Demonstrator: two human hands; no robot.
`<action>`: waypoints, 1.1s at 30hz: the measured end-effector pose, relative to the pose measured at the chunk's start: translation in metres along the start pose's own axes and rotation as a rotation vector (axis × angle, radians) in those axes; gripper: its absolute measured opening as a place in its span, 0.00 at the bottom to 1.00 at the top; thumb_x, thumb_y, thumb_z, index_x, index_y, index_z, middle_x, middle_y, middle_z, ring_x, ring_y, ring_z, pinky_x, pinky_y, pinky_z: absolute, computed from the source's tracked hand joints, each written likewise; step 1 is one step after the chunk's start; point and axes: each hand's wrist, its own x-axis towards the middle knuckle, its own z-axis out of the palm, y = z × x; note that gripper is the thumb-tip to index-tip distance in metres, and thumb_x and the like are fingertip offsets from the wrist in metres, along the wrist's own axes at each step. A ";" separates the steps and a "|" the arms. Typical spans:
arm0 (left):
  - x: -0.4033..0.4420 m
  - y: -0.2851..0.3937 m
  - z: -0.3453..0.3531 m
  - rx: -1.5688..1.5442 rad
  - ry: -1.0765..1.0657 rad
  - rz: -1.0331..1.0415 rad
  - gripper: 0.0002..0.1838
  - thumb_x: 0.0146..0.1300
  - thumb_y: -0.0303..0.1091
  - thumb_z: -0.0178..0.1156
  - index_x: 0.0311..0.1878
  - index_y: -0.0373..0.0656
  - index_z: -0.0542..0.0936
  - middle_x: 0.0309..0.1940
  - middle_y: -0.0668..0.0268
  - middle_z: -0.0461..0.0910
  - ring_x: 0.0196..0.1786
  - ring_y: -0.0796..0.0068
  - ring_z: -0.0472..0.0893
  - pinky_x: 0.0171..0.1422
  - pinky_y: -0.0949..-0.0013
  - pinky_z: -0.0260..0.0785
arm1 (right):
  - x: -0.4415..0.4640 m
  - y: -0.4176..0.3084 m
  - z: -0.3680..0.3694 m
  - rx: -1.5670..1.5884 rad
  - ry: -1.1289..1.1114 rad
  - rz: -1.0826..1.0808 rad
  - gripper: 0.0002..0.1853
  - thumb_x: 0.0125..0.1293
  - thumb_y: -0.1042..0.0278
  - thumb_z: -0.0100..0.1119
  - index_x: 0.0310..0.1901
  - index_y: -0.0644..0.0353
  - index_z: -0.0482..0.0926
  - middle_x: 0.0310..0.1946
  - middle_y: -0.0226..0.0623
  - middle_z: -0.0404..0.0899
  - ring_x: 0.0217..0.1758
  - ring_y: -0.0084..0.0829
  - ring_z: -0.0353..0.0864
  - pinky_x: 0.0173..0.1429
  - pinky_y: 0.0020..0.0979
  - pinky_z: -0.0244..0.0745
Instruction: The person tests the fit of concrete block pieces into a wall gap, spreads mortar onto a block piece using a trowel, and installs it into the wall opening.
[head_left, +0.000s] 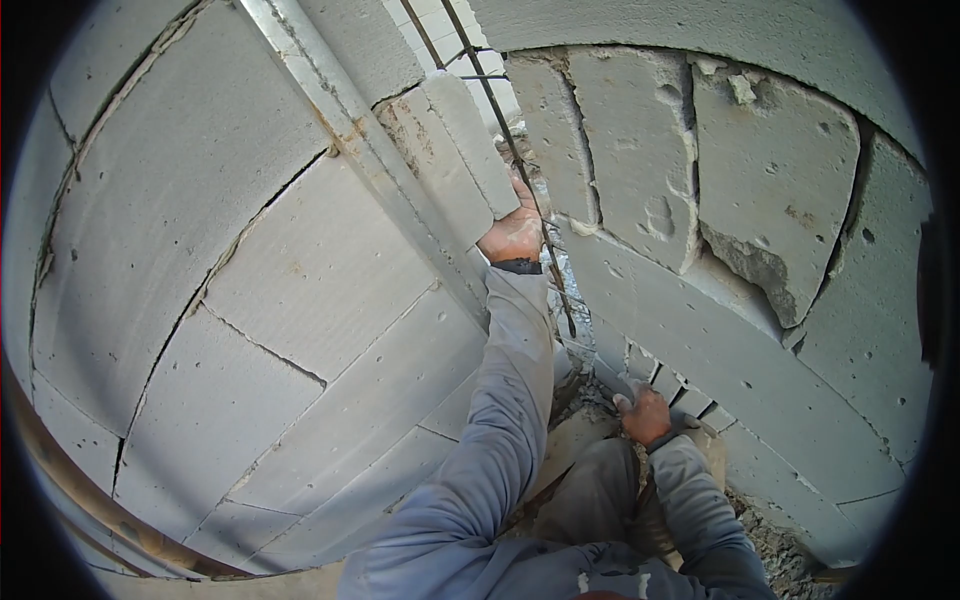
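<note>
My left hand [515, 232] reaches up into the gap between two walls. It grips the lower right edge of a narrow pale aerated concrete block [465, 135], with its fingers partly hidden behind that edge. Thin dark rebar rods [497, 110] run down the gap just beside this hand. Lower down, my right hand [647, 416] is closed near the foot of the right wall, its thumb raised. Something grey shows by its fingertips, too small to name.
A metal profile [365, 150] slants across the left block wall [310, 265]. On the right, a block wall [775, 185] has open joints and a broken corner. A rusty pipe [110, 510] curves along the lower left. Rubble [775, 545] lies at lower right.
</note>
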 end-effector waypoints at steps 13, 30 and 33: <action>-0.001 0.003 -0.004 0.023 -0.023 -0.031 0.18 0.63 0.44 0.54 0.52 0.45 0.77 0.51 0.61 0.79 0.54 0.56 0.77 0.52 0.57 0.75 | 0.002 -0.006 -0.005 0.019 -0.013 0.026 0.23 0.60 0.59 0.58 0.54 0.63 0.74 0.45 0.54 0.77 0.48 0.54 0.77 0.52 0.46 0.71; -0.028 -0.004 -0.003 0.050 0.127 -0.044 0.18 0.68 0.42 0.49 0.57 0.44 0.73 0.55 0.62 0.75 0.59 0.62 0.74 0.60 0.59 0.71 | 0.003 -0.008 -0.005 0.021 0.009 0.012 0.22 0.59 0.63 0.59 0.55 0.59 0.73 0.43 0.55 0.78 0.46 0.54 0.77 0.51 0.46 0.71; -0.048 -0.013 -0.016 0.103 0.098 -0.101 0.19 0.69 0.44 0.48 0.58 0.46 0.71 0.55 0.64 0.74 0.58 0.68 0.74 0.61 0.62 0.69 | 0.004 -0.008 -0.007 0.038 -0.029 0.017 0.24 0.60 0.60 0.58 0.55 0.64 0.73 0.46 0.56 0.77 0.48 0.55 0.77 0.53 0.46 0.71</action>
